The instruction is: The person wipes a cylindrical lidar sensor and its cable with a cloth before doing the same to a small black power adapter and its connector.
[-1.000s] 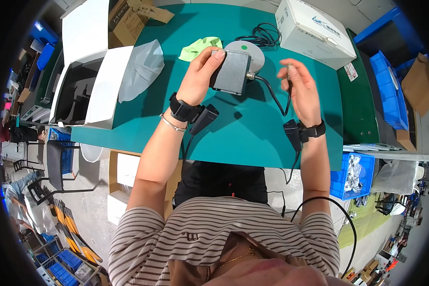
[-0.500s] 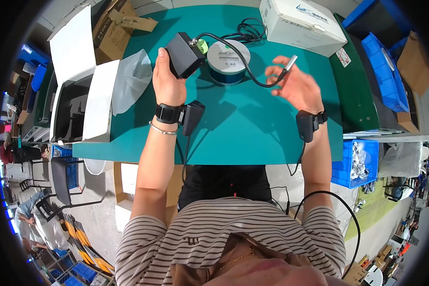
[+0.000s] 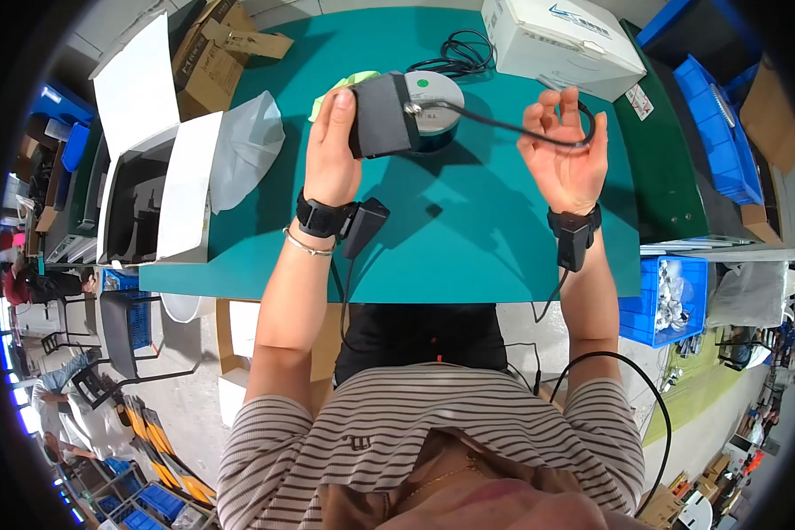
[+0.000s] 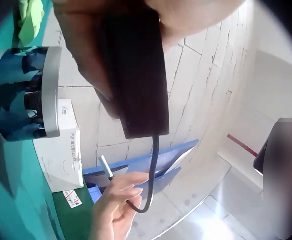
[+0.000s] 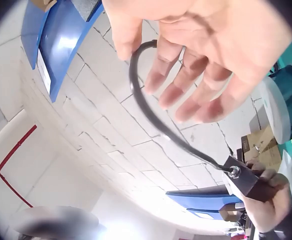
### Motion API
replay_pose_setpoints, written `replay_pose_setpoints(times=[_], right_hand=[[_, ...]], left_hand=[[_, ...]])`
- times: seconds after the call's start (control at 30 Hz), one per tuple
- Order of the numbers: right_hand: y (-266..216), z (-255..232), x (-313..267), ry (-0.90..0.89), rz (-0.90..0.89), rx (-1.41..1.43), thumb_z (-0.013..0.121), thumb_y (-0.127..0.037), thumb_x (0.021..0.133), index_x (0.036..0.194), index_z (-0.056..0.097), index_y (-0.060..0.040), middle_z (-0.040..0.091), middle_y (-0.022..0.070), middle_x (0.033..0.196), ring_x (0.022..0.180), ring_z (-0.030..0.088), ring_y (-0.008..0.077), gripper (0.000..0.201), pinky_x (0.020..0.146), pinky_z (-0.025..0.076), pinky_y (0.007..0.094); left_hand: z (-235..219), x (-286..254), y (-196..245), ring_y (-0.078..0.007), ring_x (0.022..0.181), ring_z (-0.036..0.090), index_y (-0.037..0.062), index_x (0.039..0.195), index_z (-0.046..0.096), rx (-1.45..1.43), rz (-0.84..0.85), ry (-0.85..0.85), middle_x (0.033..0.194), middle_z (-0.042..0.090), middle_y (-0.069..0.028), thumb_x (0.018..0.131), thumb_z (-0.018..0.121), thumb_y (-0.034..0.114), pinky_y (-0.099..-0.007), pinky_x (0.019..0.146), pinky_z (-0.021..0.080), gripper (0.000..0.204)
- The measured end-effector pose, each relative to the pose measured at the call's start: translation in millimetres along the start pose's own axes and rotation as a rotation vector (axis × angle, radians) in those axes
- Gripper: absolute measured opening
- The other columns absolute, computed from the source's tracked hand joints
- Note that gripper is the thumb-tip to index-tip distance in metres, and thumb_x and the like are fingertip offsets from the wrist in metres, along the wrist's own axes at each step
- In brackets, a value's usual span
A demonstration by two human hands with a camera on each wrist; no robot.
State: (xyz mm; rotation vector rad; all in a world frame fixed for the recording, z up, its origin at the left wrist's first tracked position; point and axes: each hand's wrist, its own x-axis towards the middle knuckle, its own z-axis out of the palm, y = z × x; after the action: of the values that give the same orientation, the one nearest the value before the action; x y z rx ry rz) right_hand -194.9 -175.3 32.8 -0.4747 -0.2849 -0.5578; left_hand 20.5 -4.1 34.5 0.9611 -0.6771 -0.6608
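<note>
My left hand (image 3: 329, 163) grips a dark rectangular metal box (image 3: 382, 115), thumb along its near side, raised over the table. A black cable (image 3: 495, 125) leaves a metal connector (image 5: 234, 172) on the box and arcs across to my right hand (image 3: 565, 172). That hand is palm up, with the cable's free end held among its bent fingers. In the left wrist view a silver plug (image 4: 106, 166) sticks out past the fingers. Behind the box stands a round device (image 3: 440, 140) with a pale top, a green dot and a dark blue glossy side.
A green cloth (image 3: 355, 79) lies behind my left hand. Coiled black cable (image 3: 468, 55) sits at the back, beside a white carton (image 3: 556, 44). At the left are an open white box (image 3: 185, 194) and a translucent plastic bag (image 3: 249, 150) on the green table (image 3: 397, 256).
The box was tilted and turned, its cable end swinging upward, then came back toward the middle. My right hand turned palm up, and the plug now points away behind the fingers.
</note>
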Motion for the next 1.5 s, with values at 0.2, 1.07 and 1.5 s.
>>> replay_pose_setpoints(times=[0.2,1.07,1.5], right_hand=[[-16,-8,0,0.026,0.04,-0.31,0.03,-0.054,0.099,0.126,0.051,-0.0089,0.059,0.0061,0.107,0.09,0.056,0.0199,0.056,0.078,0.045,0.0331],[31,8,0,0.364,0.2,-1.188,0.06,-0.026,0.094,0.112,0.062,-0.0025,0.058,-0.0003,0.076,0.068,0.045,0.003,0.03,0.059,0.035,0.0177],[42,20,-6,0.169,0.286,-1.125,0.077,0.002,0.073,0.123,0.05,-0.0014,0.061,0.0106,0.108,0.097,0.061,0.0137,0.057,0.083,0.053,0.0271]], left_hand=[[-2,-1,-3,-0.0101,0.094,0.054,0.0014,0.116,0.055,0.06,-0.087,-0.08,0.103,0.059,-0.0033,0.099,0.05,0.038,-0.0241,0.083,0.043,0.041],[9,-15,1,-0.01,0.073,0.05,0.0025,0.114,0.056,0.693,-0.148,-0.521,0.08,0.058,-0.0042,0.093,0.06,0.032,-0.0251,0.065,0.043,0.037],[15,-22,-4,-0.0162,0.063,0.056,0.0028,0.108,0.057,0.744,-0.028,-0.46,0.075,0.063,-0.0093,0.087,0.069,0.029,-0.0279,0.059,0.045,0.036]])
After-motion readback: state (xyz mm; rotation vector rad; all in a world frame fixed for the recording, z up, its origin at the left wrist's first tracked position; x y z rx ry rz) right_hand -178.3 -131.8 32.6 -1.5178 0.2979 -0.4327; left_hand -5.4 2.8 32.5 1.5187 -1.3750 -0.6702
